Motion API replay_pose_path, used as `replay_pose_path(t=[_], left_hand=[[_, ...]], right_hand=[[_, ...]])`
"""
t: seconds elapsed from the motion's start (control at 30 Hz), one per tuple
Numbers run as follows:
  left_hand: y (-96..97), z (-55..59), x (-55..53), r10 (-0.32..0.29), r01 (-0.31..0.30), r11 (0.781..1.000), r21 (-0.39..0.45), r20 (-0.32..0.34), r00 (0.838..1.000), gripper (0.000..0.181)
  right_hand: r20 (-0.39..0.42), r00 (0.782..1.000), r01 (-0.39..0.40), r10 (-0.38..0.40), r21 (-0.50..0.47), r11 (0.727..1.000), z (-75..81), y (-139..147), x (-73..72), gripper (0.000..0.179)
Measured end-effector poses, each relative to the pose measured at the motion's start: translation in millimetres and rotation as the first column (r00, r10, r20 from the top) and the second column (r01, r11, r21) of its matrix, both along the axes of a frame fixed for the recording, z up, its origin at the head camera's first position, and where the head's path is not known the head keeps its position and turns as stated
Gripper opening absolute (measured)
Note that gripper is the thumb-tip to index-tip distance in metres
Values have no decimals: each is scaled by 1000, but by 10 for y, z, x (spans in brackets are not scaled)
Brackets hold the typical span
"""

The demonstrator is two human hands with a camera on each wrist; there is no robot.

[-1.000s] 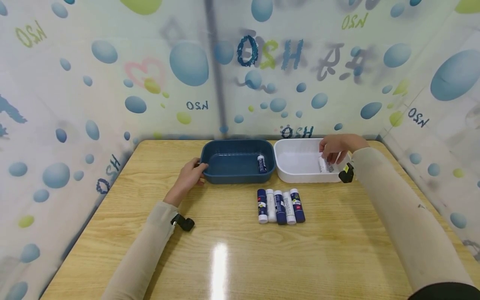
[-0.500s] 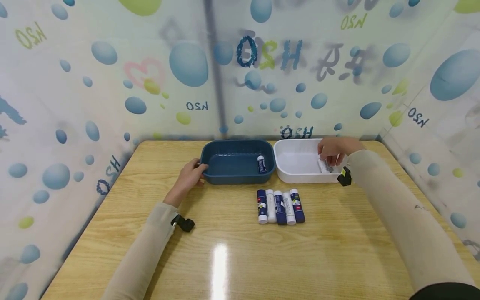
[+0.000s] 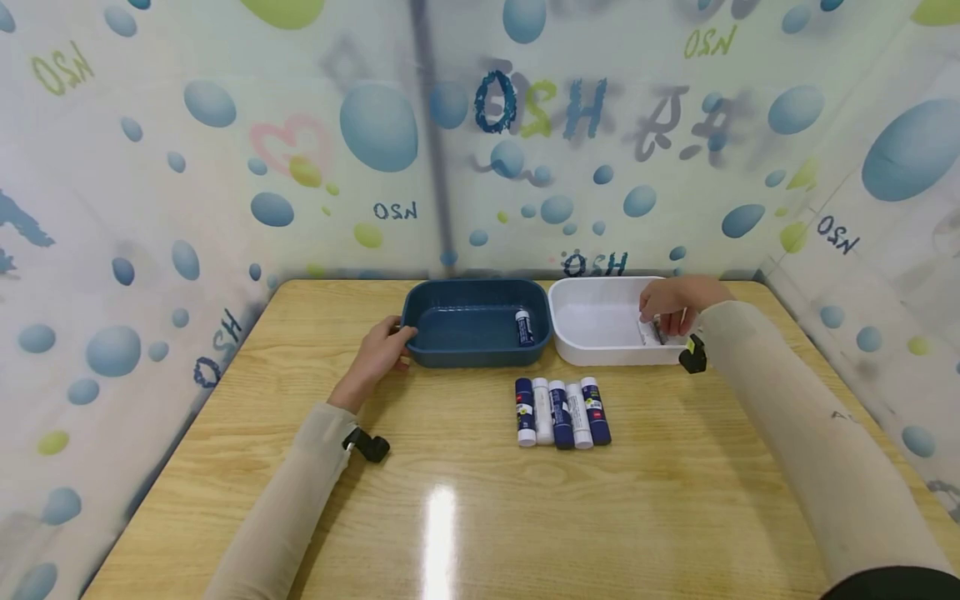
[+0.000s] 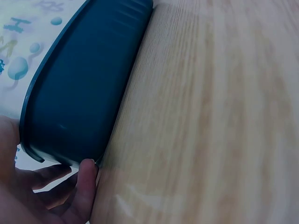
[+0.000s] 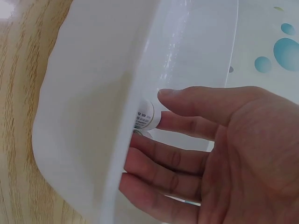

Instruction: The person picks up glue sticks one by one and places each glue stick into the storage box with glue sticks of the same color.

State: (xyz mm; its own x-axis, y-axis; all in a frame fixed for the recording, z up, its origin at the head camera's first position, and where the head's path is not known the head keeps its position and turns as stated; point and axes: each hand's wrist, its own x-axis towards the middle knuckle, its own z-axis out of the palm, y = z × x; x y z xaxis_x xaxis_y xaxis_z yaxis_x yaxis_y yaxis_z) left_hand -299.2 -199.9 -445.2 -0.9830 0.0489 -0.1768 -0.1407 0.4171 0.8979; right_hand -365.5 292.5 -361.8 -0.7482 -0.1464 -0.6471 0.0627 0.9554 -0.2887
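My left hand (image 3: 381, 352) grips the left end of a blue plastic bin (image 3: 472, 358), thumb over the rim and fingers outside below it. A navy glue stick (image 3: 524, 329) with a white end stands leaning inside that bin at the right. My right hand (image 3: 677, 302) reaches into a white plastic bin (image 3: 588, 354). In the right wrist view, its index finger touches the end of a white glue stick (image 5: 147, 115), while the thumb stands apart from it. Something small beside that stick is mostly hidden by the fingers and bin wall.
Several navy and white glue sticks (image 3: 559, 414) lie side by side in a row on the wooden table (image 3: 315, 517), in front of the bins. The two bins stand end to end near the back edge. A patterned curtain (image 3: 480, 167) hangs behind and at the sides.
The white glue stick under my right hand has tipped lower in the white bin, and the hand has sunk slightly with it. My left hand has stayed on the blue bin.
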Motion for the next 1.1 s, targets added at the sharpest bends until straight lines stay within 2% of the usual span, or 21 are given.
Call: replay_pose_path(t=[0.37, 0.63, 0.77, 0.9, 1.0, 1.1], left_hand=[[-2, 4, 4, -4, 4, 1000, 6, 6, 1000, 59], [-5, -10, 1, -7, 7, 1000, 6, -2, 1000, 59], [-9, -21, -1, -9, 9, 1000, 5, 3, 1000, 61], [-9, -15, -7, -4, 4, 1000, 4, -4, 1000, 61], [-10, -11, -3, -2, 2, 1000, 6, -10, 1000, 60], [-3, 3, -3, -6, 6, 1000, 11, -9, 1000, 60]], right_hand=[[14, 1000, -2, 1, 24, 1000, 9, 40, -13, 52], [-9, 999, -46, 46, 6, 999, 155, -23, 96, 58], [-36, 994, -107, 106, -11, 994, 212, -51, 157, 59], [-137, 974, -188, 181, -44, 981, 262, -81, 255, 55], [-248, 945, -241, 216, -75, 968, 308, -116, 402, 50], [-367, 900, -286, 233, -97, 953, 348, -161, 600, 44]])
